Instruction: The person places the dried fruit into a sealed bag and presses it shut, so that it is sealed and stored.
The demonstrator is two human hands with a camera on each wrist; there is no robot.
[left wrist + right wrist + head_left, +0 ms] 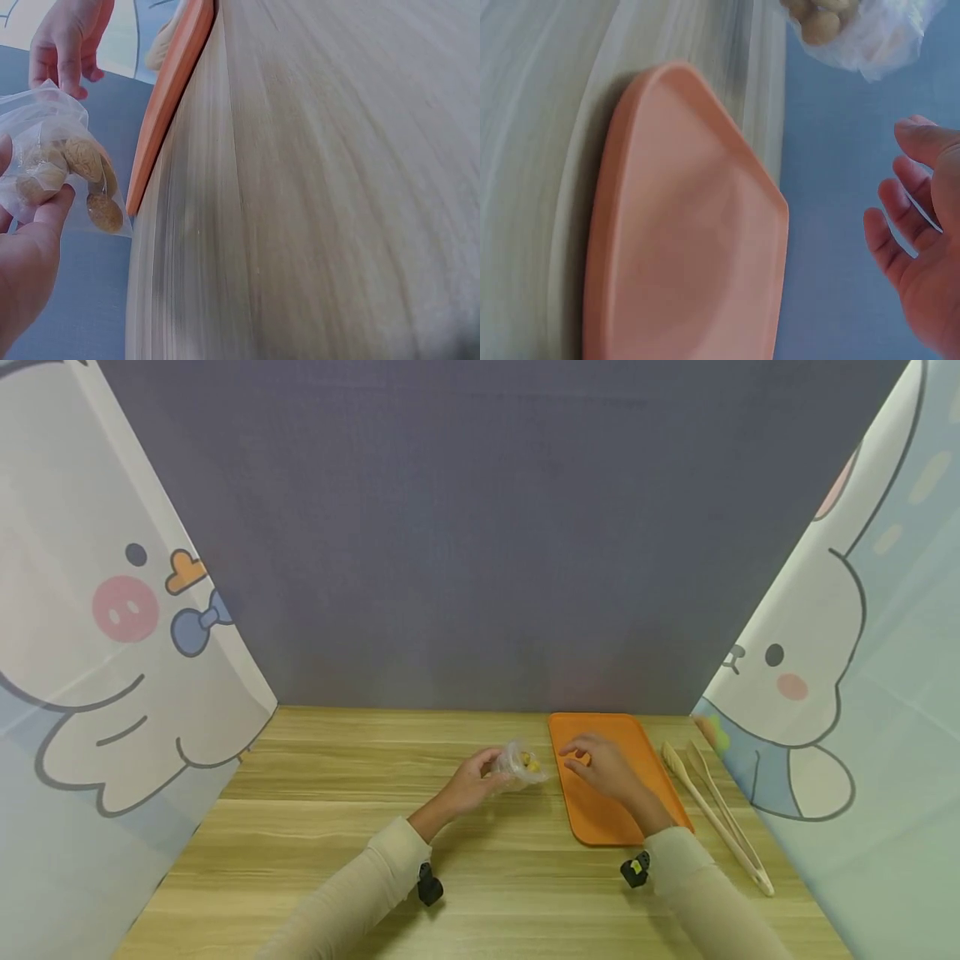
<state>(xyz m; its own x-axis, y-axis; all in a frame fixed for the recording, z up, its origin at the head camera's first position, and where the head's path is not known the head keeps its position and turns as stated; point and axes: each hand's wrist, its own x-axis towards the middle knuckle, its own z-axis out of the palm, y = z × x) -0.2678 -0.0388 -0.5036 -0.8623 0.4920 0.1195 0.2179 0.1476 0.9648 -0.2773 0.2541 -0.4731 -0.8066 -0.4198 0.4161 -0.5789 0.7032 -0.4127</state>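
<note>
In the head view my left hand (471,783) holds a clear plastic bag (513,763) over the wooden table, just left of an orange tray (600,818). Several tan, rounded, rough-surfaced pieces (84,159) show through the bag in the left wrist view, where fingers and thumb grip its side. Above the tray hovers my right hand (606,768), apart from the bag, its fingers loosely bent and nothing between them. From the right wrist, the palm and relaxed fingers (911,217) appear beside the tray (686,247), with the bag (877,37) beyond them.
Wooden tongs (720,818) lie on the table (315,852) to the right of the tray. A dark grey panel (480,543) stands along the back edge. Printed cartoon sheets (112,693) flank both sides.
</note>
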